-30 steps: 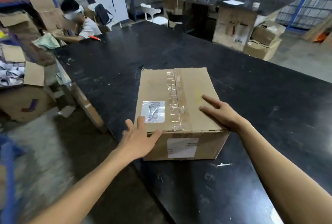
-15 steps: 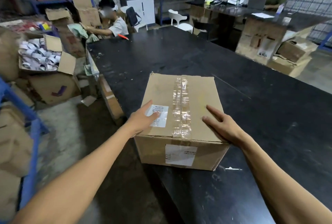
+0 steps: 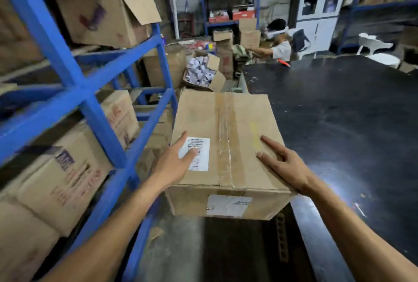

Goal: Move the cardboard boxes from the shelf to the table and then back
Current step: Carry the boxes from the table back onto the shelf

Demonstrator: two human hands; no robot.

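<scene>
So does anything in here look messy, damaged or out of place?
A few things. On the blue shelf, the upper box sits tilted with a flap hanging open. Farther back, an open box leans over, full of loose white pieces. The carried box itself looks intact and taped shut.

Brown cardboard box point(image 3: 228, 143) with white labels, blue shelf point(image 3: 74, 73), black table point(image 3: 352, 123).
</scene>
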